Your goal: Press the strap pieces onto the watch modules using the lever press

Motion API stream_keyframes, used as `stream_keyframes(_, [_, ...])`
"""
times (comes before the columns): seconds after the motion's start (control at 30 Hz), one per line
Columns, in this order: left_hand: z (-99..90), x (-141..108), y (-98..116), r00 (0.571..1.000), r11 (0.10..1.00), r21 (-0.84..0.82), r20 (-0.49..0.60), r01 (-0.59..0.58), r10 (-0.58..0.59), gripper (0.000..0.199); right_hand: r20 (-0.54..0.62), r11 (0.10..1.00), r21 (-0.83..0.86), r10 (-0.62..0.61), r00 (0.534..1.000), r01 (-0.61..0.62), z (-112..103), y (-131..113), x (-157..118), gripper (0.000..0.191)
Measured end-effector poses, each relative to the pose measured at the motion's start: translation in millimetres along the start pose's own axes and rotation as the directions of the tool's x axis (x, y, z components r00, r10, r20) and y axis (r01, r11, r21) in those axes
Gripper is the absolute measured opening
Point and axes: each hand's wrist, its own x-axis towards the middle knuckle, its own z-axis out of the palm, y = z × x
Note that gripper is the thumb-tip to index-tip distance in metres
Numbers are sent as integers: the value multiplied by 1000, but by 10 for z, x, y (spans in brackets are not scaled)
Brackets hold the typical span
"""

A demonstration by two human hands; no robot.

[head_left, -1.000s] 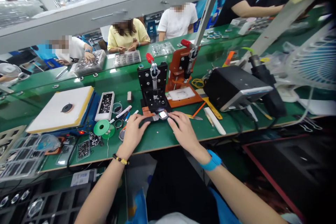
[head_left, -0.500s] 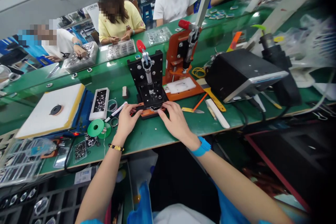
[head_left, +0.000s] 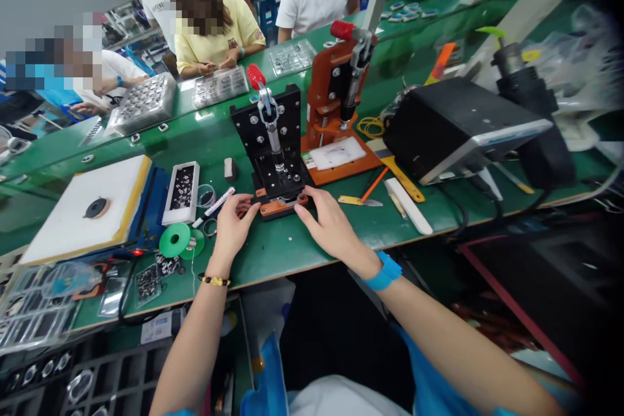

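A black toggle clamp press (head_left: 273, 149) with a red handle grip (head_left: 255, 77) stands upright in front of me. At its foot is an orange and black block (head_left: 277, 207). My left hand (head_left: 233, 224) is at the block's left end, thumb and fingers apart; whether the fingertips touch it is unclear. My right hand (head_left: 329, 224) is at the block's right end, thumb and index finger closed around the corner, where a small rounded piece partly shows between them. What exactly it is, I cannot make out.
An orange press (head_left: 336, 91) stands behind right, beside a black box-shaped device (head_left: 453, 123). A knife (head_left: 361, 201) and a white bar (head_left: 409, 208) lie right. To the left are a green spool (head_left: 174, 240), a parts tray (head_left: 181, 192) and a white-topped blue unit (head_left: 92, 208). Co-workers sit opposite.
The left fingers have drawn slightly away from the block's left end, so more of its orange surface shows. My right hand stays at the right end. The view has shifted a little.
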Motion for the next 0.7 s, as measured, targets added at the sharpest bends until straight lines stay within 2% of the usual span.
stream_keyframes(0.2, [5, -12, 1, 999, 999, 27, 6, -39, 38, 24, -1, 975, -206, -88, 996, 86, -37, -90, -6, 32])
stream_keyframes(0.5, [3, 0, -29, 997, 997, 15, 16, -77, 76, 16, 103, 957, -258, -108, 989, 131, 6, -31, 3, 33])
stream_keyframes(0.6, [17, -9, -60, 997, 997, -2, -9, -80, 80, 16, 109, 971, -200, -112, 988, 133, -195, 3, 2, 40])
stream_keyframes(0.63, [20, -11, -69, 996, 996, -5, -12, -85, 85, 16, 76, 977, -182, -102, 992, 114, -303, -18, 46, 42])
stream_keyframes(0.7, [18, -12, -79, 995, 995, 3, -4, -103, 103, 15, -68, 988, -120, -102, 992, 93, -531, -138, 252, 40])
